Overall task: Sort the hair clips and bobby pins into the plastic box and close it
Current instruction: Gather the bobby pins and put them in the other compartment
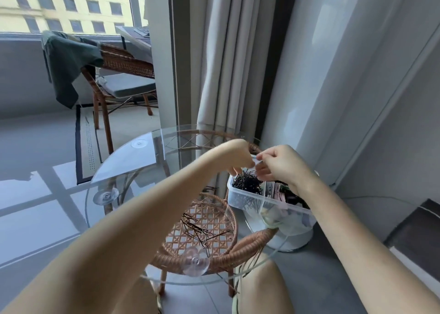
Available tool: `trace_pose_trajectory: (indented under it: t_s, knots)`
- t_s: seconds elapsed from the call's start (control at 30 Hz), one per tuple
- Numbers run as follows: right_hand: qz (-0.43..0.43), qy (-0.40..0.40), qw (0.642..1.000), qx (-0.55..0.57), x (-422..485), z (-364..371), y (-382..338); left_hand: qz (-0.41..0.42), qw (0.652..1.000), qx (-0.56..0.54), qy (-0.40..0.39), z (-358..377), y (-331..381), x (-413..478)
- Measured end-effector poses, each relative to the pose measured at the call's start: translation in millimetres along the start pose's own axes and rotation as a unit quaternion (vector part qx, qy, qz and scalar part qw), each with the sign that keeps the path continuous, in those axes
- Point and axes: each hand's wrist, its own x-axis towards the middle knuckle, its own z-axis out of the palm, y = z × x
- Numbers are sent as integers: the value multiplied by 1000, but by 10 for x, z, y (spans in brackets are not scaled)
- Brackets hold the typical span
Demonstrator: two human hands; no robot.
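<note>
Plastic box [247, 200] sits on glass surface [133, 168]. Left hand [238, 156] & right hand [278, 163] meet just above box's far-left corner, fingers curled, pinching a small pale item [256, 158] btwn them; too blurred to name. Bobby pins [246, 182] fill box's left compartment, pink clips [277, 192] the next. Loose pins [200, 230] lie left of box, nearer the person.

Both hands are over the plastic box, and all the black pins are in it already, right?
Not all. The left hand and right hand are over the plastic box, but a loose bunch of bobby pins lies outside it, nearer the person. The head view shows it.
</note>
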Motion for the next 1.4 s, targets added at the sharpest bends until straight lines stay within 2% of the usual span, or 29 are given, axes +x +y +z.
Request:
trace_pose_trajectory:
  t_s: [0.07,0.1,0.17,0.23,0.33,0.4,0.47,0.53,0.63,0.77,0.83,0.97,1.1,1.27,1.4]
  knots:
    - [-88,-30,995,-30,-253,155,12,23,995,-71,60,-120,-217,-117]
    - [-125,-65,989,-54,-382,274,48,36,992,-69,100,-167,-378,-193]
    - [-173,-133,968,-120,-564,569,168,57,983,-1,174,-171,-759,-415]
    - [-203,-161,945,-199,-565,873,327,47,974,56,215,-68,-1216,-627]
    - [-158,-153,937,-272,-290,1232,528,-41,960,155,228,198,-1847,-909]
    - [-126,-118,940,-293,-72,1413,586,-111,955,158,225,367,-2086,-1027]
    - [-129,-94,936,-315,32,1563,568,-144,954,135,224,529,-2155,-1068]
    - [-148,-108,935,-305,32,1664,520,-144,954,116,235,616,-2083,-1008]
    - [-144,-164,950,-225,-41,1679,483,-129,958,67,248,604,-1971,-743]
    - [-163,-230,953,-107,-166,1489,501,-54,969,27,240,558,-1897,-519]
    - [-163,-199,964,-67,-293,1325,555,-30,974,21,224,536,-1894,-513]
    - [-165,1,985,-40,-570,1165,801,12,980,9,200,575,-1863,-565]
    - [-107,94,988,60,-547,1435,818,15,966,-36,257,651,-1744,-614]
    - [-62,201,964,165,-406,1792,578,7,927,-201,316,794,-1621,-622]
    - [-49,214,923,317,-319,1984,420,-5,876,-376,304,767,-1601,-635]
